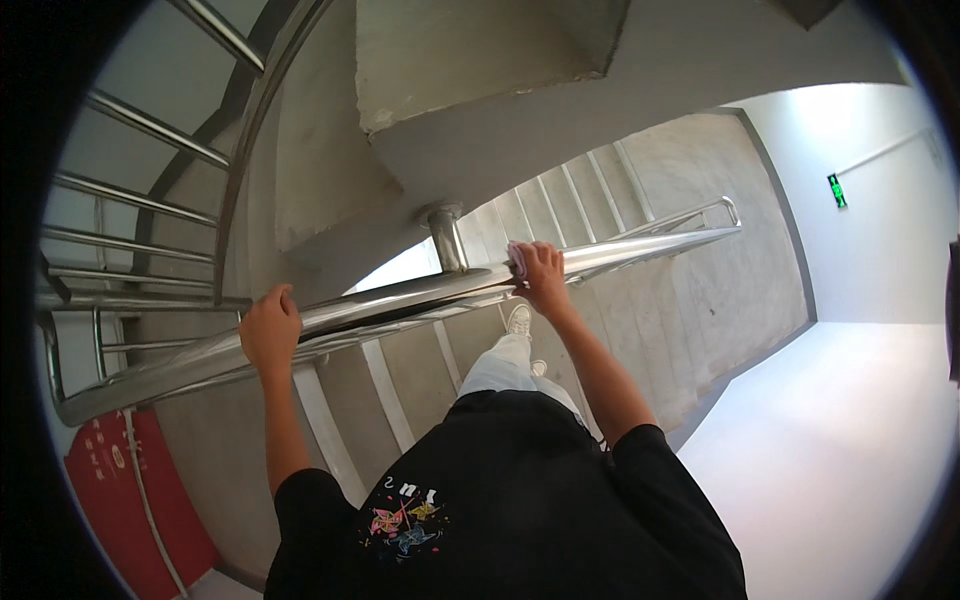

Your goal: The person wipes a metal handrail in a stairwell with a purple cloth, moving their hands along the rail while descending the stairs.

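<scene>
A polished metal handrail [390,294] runs slantwise across the stairwell in front of me. My left hand [271,330] grips it toward the left, its fingers mostly hidden on the far side. Farther along to the right, my right hand [541,276] presses a folded pinkish cloth [517,257] against the rail. Only an edge of the cloth shows beside the fingers. Between my hands, a short metal post [448,238] with a round base flange joins the rail to the concrete stair structure.
I stand on concrete steps [360,420] with pale edge strips. A concrete stair underside [480,67] overhangs beyond the rail. Metal balusters [161,135] rise at left above a red panel [127,487] bearing writing. At right are a landing [712,172], a white wall and a green exit sign [837,191].
</scene>
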